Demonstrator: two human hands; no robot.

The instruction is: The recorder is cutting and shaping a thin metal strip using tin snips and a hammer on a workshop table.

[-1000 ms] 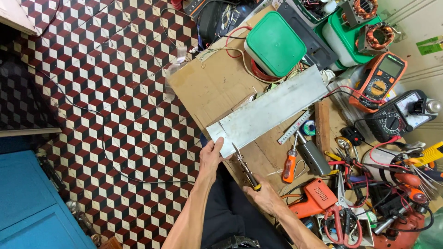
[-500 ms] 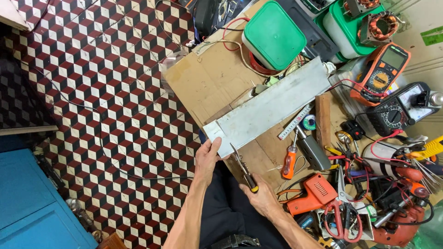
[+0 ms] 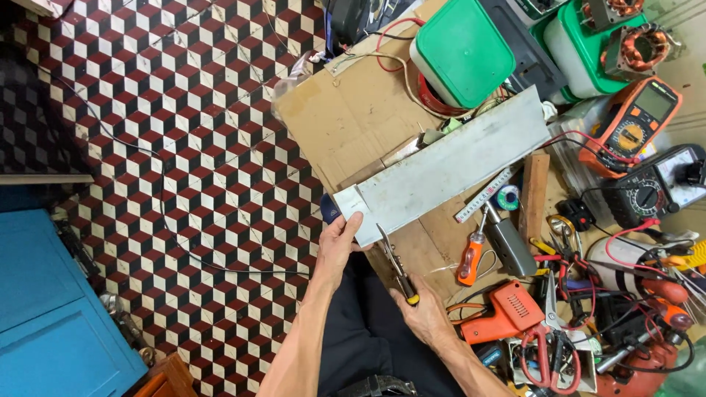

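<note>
A long grey metal sheet point(image 3: 448, 165) lies slantwise on a piece of brown cardboard point(image 3: 353, 117). My left hand point(image 3: 340, 239) grips the sheet's near left corner. My right hand point(image 3: 423, 312) holds the yellow-and-black handle of a pair of tin snips point(image 3: 393, 261), whose blades touch the sheet's near edge just right of my left hand.
Red, black and white checkered floor point(image 3: 184, 132) spreads to the left, a blue cabinet point(image 3: 51, 316) at the bottom left. Green-lidded box point(image 3: 463, 48) at the back. An orange screwdriver point(image 3: 471, 257), ruler point(image 3: 485, 195), orange tool point(image 3: 507, 312), scissors point(image 3: 540, 353) and two multimeters point(image 3: 632, 125) crowd the right.
The view has shifted slightly. My hands and the sheet keep the same pose, with the snips still at the sheet's near edge.
</note>
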